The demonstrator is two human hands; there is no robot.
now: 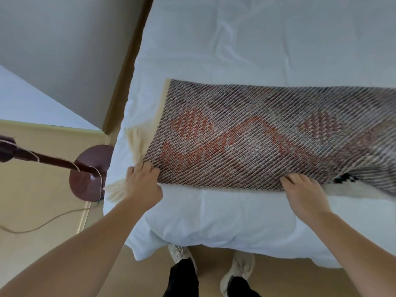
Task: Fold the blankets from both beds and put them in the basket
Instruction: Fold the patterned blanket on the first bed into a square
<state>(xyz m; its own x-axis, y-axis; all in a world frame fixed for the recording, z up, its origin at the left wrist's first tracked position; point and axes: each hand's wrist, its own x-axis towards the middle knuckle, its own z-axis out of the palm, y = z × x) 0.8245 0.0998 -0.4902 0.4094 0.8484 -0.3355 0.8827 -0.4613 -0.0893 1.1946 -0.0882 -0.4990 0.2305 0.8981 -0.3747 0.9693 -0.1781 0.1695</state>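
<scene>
Blanket half-folded on the bed

Left hand [142, 185] and right hand [304, 196] each pinch the woven blanket's [246, 136] near edge on the white bed [225, 50].

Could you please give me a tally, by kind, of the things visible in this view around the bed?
Blanket: 1
Bed: 1
Floor lamp: 1
Hands: 2, left and right, both gripping the blanket's near edge
Shoes: 2, and
Total: 7
</scene>
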